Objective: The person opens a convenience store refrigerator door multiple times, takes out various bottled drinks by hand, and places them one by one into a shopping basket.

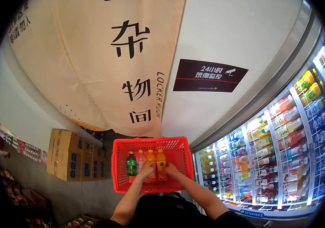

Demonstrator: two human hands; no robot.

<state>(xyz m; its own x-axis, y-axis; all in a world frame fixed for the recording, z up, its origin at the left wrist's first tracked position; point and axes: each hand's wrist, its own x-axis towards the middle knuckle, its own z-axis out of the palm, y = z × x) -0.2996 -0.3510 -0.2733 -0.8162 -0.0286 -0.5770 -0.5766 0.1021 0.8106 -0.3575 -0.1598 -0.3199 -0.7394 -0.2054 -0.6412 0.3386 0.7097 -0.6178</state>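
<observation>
A red plastic shopping basket [115, 167] is right in front of my body, with several bottles standing in a row inside it. From the left these are a green bottle [131, 161], a pink bottle [140, 157] and two orange drink bottles, the inner one [150, 156] and the right one [160, 155]. My left hand [147, 170] reaches in over the near rim, its fingers closed at the inner orange bottle. On the other side, my right hand [169, 171] is closed against the right orange bottle. My hands partly cover the lower bottles.
A lit drinks cooler [261, 152] with rows of bottles lines the right side. Ahead hangs a beige cloth curtain [94, 57] beside a white wall with a dark sign [211, 76]. Stacked cardboard boxes [64, 155] stand on the grey floor at left.
</observation>
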